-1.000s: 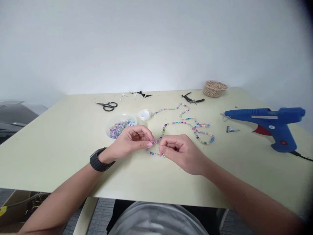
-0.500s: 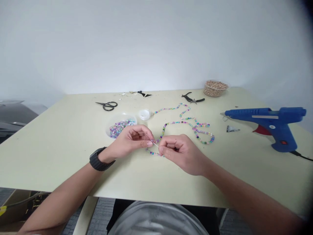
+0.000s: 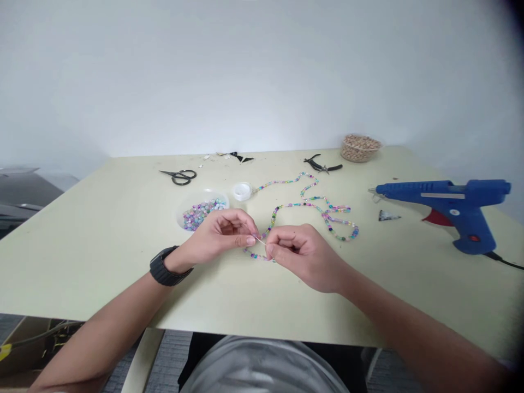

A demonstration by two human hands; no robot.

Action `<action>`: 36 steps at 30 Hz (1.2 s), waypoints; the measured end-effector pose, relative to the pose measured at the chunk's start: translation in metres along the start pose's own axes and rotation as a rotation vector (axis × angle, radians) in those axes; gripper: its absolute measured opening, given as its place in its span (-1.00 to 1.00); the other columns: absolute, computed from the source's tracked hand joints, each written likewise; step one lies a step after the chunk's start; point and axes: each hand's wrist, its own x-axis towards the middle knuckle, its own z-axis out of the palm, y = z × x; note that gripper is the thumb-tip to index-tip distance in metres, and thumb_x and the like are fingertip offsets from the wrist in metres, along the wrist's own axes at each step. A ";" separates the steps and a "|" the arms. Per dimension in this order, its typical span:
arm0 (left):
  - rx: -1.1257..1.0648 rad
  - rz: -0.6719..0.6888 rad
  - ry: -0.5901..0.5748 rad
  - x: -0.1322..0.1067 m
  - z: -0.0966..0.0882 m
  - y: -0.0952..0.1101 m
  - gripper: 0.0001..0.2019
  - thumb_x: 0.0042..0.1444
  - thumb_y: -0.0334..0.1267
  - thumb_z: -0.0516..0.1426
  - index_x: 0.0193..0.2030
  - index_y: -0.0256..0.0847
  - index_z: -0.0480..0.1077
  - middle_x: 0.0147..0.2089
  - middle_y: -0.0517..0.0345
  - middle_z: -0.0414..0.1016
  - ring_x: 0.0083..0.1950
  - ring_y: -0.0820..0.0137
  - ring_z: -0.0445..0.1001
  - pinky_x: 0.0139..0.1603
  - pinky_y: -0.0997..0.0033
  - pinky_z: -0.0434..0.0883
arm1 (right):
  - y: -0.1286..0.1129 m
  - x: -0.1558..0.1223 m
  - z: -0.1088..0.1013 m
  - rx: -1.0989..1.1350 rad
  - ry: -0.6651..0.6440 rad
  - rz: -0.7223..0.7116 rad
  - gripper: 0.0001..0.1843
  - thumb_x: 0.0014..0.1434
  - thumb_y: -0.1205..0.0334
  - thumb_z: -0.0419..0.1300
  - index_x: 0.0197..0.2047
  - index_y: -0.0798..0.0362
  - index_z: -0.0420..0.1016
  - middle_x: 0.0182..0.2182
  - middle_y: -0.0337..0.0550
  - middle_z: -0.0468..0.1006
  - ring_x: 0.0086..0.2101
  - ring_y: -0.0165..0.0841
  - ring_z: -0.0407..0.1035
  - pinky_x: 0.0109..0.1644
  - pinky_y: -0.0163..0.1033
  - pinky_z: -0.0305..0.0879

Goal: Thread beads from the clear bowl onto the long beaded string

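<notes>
Between my two hands a short stretch of pale thread (image 3: 260, 240) runs taut. My left hand (image 3: 223, 236), with a black watch on the wrist, pinches it at thumb and forefinger, where a bead or two seem to sit. The other side is pinched by my right hand (image 3: 305, 256). A long string of coloured beads (image 3: 295, 205) winds over the table behind and beneath my fingers, up to a small white spool (image 3: 242, 191). Just behind my left hand stands a clear bowl of loose beads (image 3: 200, 214), partly covered by that hand.
Scissors (image 3: 178, 177) lie at the back left, and black pliers (image 3: 323, 166) at the back right near a tub of tan pellets (image 3: 361, 148). A blue glue gun (image 3: 446, 207) with its cord rests on the right beside a small dark-and-white piece (image 3: 388, 215). Scraps (image 3: 241, 158) lie along the back edge.
</notes>
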 end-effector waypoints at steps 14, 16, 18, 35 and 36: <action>-0.017 0.002 -0.005 -0.001 0.000 0.001 -0.86 0.10 -0.29 0.38 -0.25 -0.26 0.54 -0.37 0.15 0.54 -0.34 0.50 0.50 -0.28 0.53 0.44 | 0.001 0.000 -0.001 0.015 0.004 0.001 -0.77 0.29 0.29 0.15 -0.43 0.08 0.37 -0.65 -0.43 0.05 -0.60 -0.54 -0.12 -0.55 -0.34 -0.19; -0.020 0.006 -0.003 -0.001 0.000 0.001 -0.86 0.10 -0.30 0.38 -0.25 -0.25 0.54 -0.37 0.16 0.54 -0.35 0.51 0.49 -0.28 0.54 0.44 | 0.001 0.000 -0.001 0.014 0.007 0.002 -0.77 0.29 0.29 0.15 -0.44 0.08 0.37 -0.64 -0.43 0.04 -0.60 -0.54 -0.12 -0.55 -0.34 -0.19; -0.021 0.008 0.000 0.000 -0.001 0.001 -0.86 0.10 -0.30 0.38 -0.25 -0.25 0.54 -0.37 0.16 0.54 -0.35 0.51 0.49 -0.28 0.54 0.44 | 0.002 0.001 -0.001 0.009 0.010 0.005 -0.76 0.29 0.29 0.15 -0.44 0.08 0.36 -0.64 -0.43 0.04 -0.60 -0.54 -0.12 -0.54 -0.34 -0.20; -0.002 0.018 -0.020 -0.002 0.002 0.000 -0.87 0.10 -0.32 0.38 -0.24 -0.26 0.55 -0.36 0.14 0.54 -0.32 0.50 0.50 -0.26 0.54 0.44 | 0.001 0.001 0.001 0.024 0.000 -0.006 -0.75 0.32 0.27 0.14 -0.43 0.10 0.38 -0.65 -0.44 0.04 -0.60 -0.56 -0.12 -0.55 -0.34 -0.20; -0.002 0.019 -0.022 -0.003 0.002 0.000 -0.87 0.10 -0.32 0.38 -0.24 -0.26 0.55 -0.36 0.14 0.55 -0.31 0.50 0.51 -0.25 0.54 0.45 | 0.001 0.001 0.001 0.024 0.001 -0.006 -0.75 0.32 0.27 0.14 -0.43 0.10 0.38 -0.65 -0.44 0.04 -0.60 -0.56 -0.12 -0.55 -0.34 -0.20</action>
